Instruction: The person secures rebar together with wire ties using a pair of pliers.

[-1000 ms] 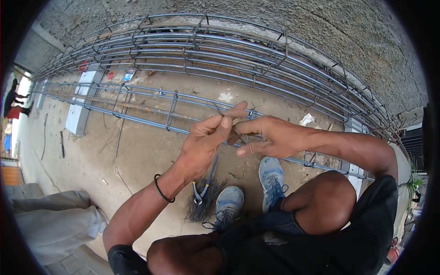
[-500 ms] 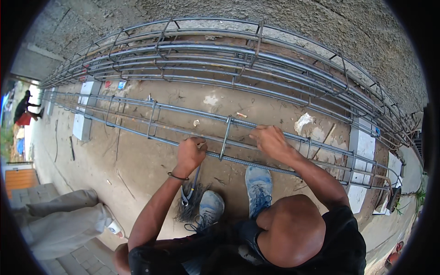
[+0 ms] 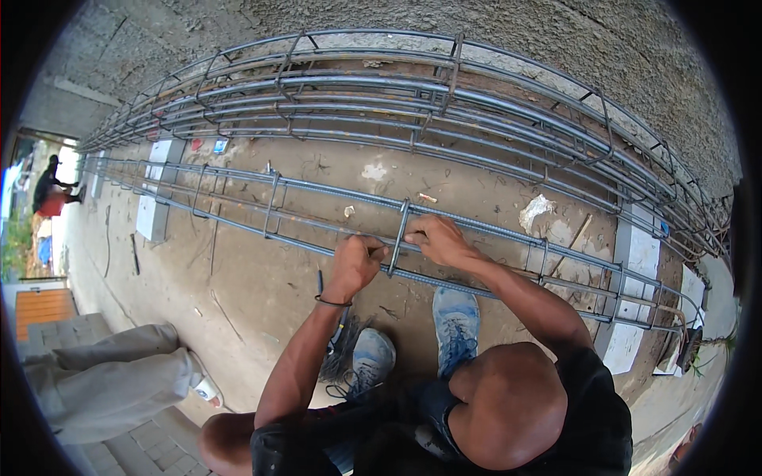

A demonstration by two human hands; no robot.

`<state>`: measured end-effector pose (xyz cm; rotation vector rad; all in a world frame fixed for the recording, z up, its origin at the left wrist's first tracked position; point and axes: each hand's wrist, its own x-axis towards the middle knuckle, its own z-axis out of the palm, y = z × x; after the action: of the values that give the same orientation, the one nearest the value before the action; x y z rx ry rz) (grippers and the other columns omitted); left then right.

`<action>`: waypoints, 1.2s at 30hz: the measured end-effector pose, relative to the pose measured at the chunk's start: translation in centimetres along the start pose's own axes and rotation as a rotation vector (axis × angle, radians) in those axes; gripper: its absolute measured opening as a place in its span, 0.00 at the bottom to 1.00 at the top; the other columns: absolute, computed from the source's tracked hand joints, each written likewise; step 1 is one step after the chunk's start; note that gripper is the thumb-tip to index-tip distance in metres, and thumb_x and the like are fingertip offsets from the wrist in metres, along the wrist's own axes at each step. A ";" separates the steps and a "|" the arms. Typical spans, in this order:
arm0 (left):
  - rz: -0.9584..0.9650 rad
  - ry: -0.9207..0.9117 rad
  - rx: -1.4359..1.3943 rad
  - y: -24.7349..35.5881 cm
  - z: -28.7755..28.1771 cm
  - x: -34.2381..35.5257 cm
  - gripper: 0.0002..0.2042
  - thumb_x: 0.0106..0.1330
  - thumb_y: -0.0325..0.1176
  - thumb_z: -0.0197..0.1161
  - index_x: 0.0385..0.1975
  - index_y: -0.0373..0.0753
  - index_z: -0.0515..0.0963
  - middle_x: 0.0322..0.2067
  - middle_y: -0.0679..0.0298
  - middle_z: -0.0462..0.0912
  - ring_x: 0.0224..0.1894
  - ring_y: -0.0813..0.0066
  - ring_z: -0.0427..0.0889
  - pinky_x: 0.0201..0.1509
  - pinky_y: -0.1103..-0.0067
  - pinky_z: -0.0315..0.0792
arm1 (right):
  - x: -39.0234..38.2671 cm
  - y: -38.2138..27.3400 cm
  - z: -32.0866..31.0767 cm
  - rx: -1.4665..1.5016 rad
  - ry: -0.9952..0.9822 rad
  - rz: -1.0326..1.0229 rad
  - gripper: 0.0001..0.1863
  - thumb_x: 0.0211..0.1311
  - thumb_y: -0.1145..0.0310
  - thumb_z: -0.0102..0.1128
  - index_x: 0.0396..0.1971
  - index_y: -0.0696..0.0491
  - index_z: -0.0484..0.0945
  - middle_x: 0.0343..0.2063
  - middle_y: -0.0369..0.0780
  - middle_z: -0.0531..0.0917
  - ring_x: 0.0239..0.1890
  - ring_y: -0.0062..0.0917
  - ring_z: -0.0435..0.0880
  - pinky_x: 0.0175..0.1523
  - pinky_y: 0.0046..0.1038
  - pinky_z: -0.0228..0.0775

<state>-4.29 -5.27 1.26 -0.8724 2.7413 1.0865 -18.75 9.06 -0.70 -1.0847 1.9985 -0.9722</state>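
Observation:
My left hand (image 3: 357,266) is closed at the near rebar cage (image 3: 484,226), just left of a square stirrup (image 3: 398,238), its fingertips pinched on something I cannot make out. My right hand (image 3: 436,242) is closed at the stirrup's right side, fingers curled at the bars; what they grip is hidden. Under my left arm, pliers (image 3: 333,341), partly hidden, lie on a bundle of dark tie wire (image 3: 349,345) by my shoes (image 3: 455,321).
Stacked rebar cages (image 3: 357,91) run along a rough wall (image 3: 619,55). White blocks (image 3: 159,190) support the bars. Another person's trousered legs (image 3: 119,381) are at lower left; a distant person (image 3: 51,186) crouches at far left. Loose wires (image 3: 226,317) litter the floor.
My hands were together above the cage a second ago, then separated down onto it either side of the stirrup. Since half a second ago, my right hand has shifted left, closer to the stirrup.

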 end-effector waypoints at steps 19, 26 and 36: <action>-0.432 -0.481 -0.880 1.3 -2.4 0.3 0.06 0.57 0.26 0.65 0.31 0.31 0.80 0.25 0.67 0.80 0.24 0.82 0.75 0.27 0.85 0.66 | -2.8 -2.6 0.9 0.053 0.235 -0.202 0.06 0.55 0.71 0.59 0.29 0.58 0.77 0.29 0.47 0.77 0.30 0.46 0.78 0.36 0.40 0.69; 0.336 0.018 0.108 1.3 -1.1 0.3 0.07 0.55 0.29 0.64 0.30 0.33 0.77 0.28 0.54 0.81 0.35 0.55 0.79 0.37 0.68 0.71 | -2.0 -2.8 0.0 -0.023 0.232 -0.181 0.07 0.55 0.71 0.58 0.30 0.60 0.76 0.27 0.48 0.78 0.30 0.43 0.79 0.35 0.38 0.70; 0.274 -0.006 0.264 4.0 -1.0 1.7 0.03 0.50 0.25 0.62 0.20 0.32 0.77 0.20 0.48 0.77 0.26 0.47 0.78 0.31 0.63 0.71 | -1.9 -2.7 0.9 0.044 0.179 -0.059 0.08 0.52 0.72 0.58 0.29 0.61 0.74 0.26 0.49 0.78 0.29 0.44 0.78 0.35 0.40 0.68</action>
<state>-7.66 -4.37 3.97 -0.4689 2.9697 0.7270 -16.13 9.40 1.43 -1.0701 2.0859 -1.1748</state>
